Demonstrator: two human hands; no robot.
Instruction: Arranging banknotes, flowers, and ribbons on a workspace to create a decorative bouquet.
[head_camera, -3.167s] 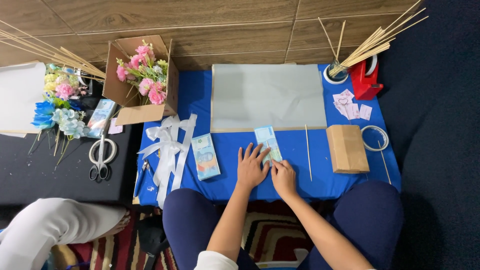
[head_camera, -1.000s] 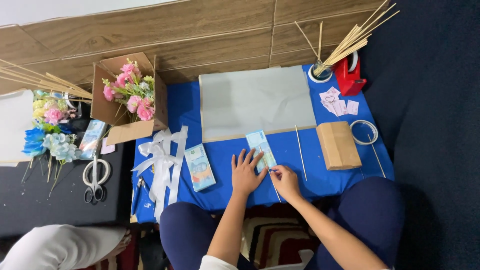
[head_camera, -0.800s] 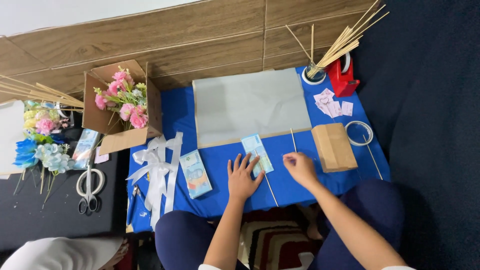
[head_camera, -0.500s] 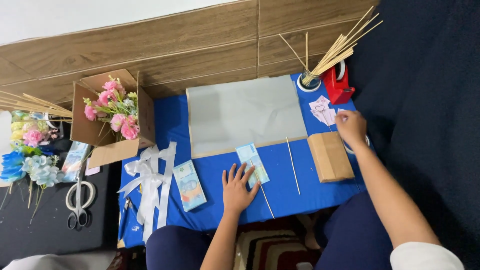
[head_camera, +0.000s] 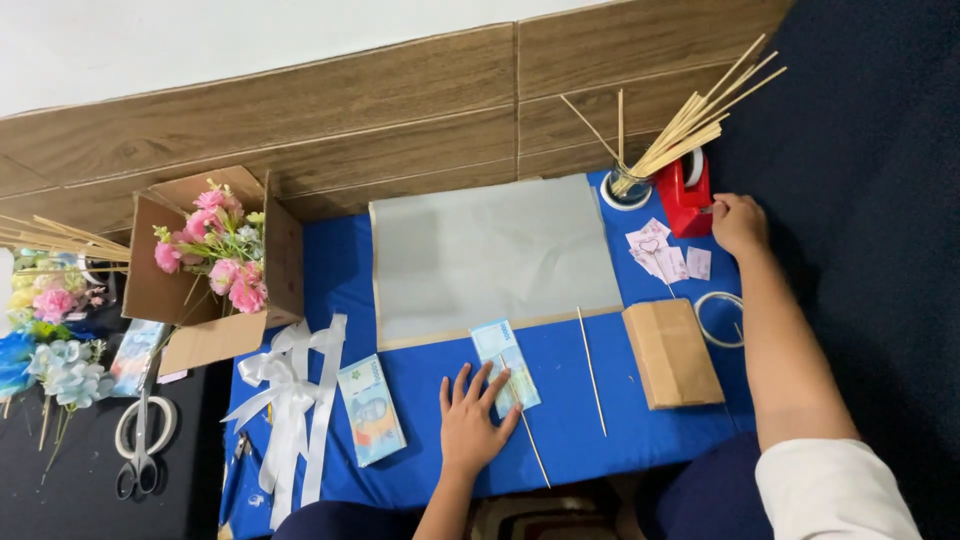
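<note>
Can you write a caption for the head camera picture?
Left hand flat on pale blue banknote; right hand touching red tape dispenser.

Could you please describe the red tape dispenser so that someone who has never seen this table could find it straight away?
Start at the blue table and go to its far corner beside the wooden wall. The red tape dispenser stands there next to a cup of wooden sticks, with the right hand touching it. It is the only bright red thing on the table.

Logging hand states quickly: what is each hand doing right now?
Left hand: open, flat on the banknote.
Right hand: at the red tape dispenser; grip unclear.
</note>
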